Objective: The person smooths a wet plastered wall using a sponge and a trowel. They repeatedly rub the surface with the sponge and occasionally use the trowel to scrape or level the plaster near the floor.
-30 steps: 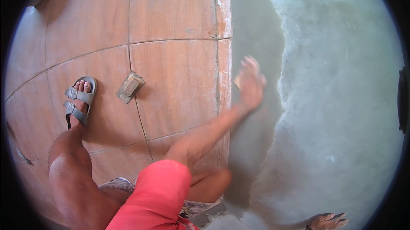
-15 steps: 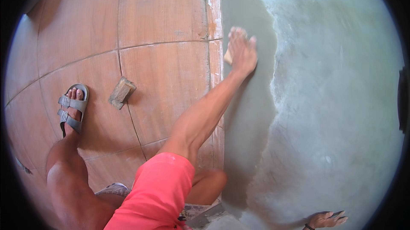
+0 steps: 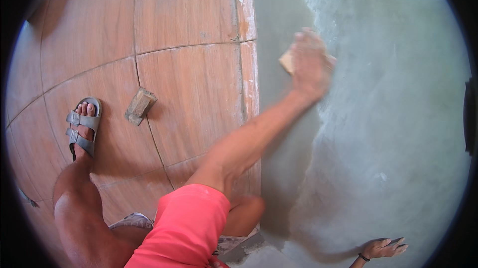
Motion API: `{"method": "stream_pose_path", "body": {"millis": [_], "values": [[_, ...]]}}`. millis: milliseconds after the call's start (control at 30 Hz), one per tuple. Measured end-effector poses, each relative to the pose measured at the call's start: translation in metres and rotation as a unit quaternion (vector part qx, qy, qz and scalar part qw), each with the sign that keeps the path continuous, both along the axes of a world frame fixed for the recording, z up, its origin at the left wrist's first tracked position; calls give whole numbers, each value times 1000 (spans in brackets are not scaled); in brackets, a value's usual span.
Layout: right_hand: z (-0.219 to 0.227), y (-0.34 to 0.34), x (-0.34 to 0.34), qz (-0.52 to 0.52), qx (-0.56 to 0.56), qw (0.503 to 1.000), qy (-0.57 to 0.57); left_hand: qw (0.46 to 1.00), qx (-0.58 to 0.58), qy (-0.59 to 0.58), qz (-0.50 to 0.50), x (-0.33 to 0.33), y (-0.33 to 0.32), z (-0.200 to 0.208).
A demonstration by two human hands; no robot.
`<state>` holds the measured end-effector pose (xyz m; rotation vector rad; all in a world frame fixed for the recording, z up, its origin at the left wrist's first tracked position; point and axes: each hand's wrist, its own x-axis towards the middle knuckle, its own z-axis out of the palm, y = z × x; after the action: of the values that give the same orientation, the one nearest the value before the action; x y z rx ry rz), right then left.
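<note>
My left hand [image 3: 309, 66], at the end of the pink-sleeved arm, presses a flat tan sponge-like block [image 3: 287, 62] to the grey cement surface [image 3: 398, 118]. Motion blurs the fingers; the block's edges show on either side of them. Under it, the darker smooth band [image 3: 279, 158] meets the paler, rougher cement along a ragged line. Low on the right, my right hand [image 3: 386, 248] lies against the paler cement with its fingers spread, holding nothing. A dark bracelet [image 3: 364, 257] circles that wrist.
Reddish-brown tiles [image 3: 189, 94] cover the left side, ending in a whitish-stained strip [image 3: 250, 76] beside the cement. A worn wooden block [image 3: 141, 106] lies on the tiles near my sandalled foot [image 3: 85, 123]. A flat grey piece [image 3: 242, 249] sits at the lower middle.
My left hand has slid right with the tan block, from beside the tile strip to the ragged line of the cement. My right hand has stayed nearly in place.
</note>
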<state>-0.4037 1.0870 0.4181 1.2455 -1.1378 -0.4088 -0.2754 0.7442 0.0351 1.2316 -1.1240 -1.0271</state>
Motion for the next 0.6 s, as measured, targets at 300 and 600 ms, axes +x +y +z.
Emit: {"method": "stream_pose_path", "body": {"millis": [300, 600], "values": [[15, 11, -12, -1, 7, 1000, -12, 998, -54, -1, -26, -31, 94, -14], [16, 14, -6, -6, 11, 1000, -18, 964, -162, 64, -201, -28, 144, 25]]}}
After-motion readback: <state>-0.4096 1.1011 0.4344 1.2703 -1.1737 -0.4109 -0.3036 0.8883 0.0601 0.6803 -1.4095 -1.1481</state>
